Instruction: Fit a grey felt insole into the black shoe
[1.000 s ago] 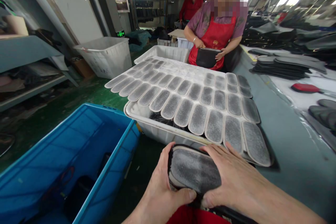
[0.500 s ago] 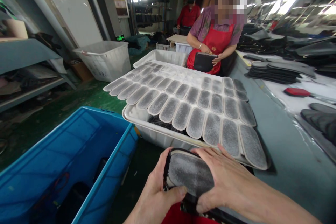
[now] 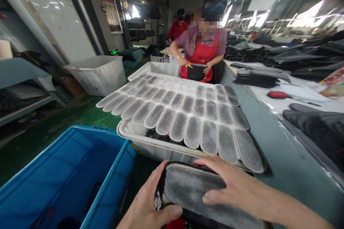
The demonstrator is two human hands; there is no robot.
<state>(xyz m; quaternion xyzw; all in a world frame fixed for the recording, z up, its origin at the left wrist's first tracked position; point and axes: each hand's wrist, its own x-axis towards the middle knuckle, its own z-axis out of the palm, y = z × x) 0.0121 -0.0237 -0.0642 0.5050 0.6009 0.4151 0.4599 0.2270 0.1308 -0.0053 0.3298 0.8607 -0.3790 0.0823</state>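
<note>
A stack of grey insoles [image 3: 185,191] with pale rims sits low in the middle of the view. My left hand [image 3: 147,207] wraps around its left end, thumb pressed on the top insole. My right hand [image 3: 236,189] lies over its right side with fingers curled on the top face. Beyond them a sheet of several grey insoles [image 3: 188,114] lies in rows across a white tub [image 3: 139,141].
A blue crate [image 3: 61,179] stands at lower left and a white bin [image 3: 96,73] further back. A grey table [image 3: 276,154] runs along the right with black material stacks [image 3: 258,77] and a red-handled tool [image 3: 279,94]. A person in a red apron [image 3: 200,55] works opposite.
The view has tilted up and shifted, so the tub and sheet sit lower-left. The insole stack now lies flatter and longer under my right hand. The person opposite has moved their hands.
</note>
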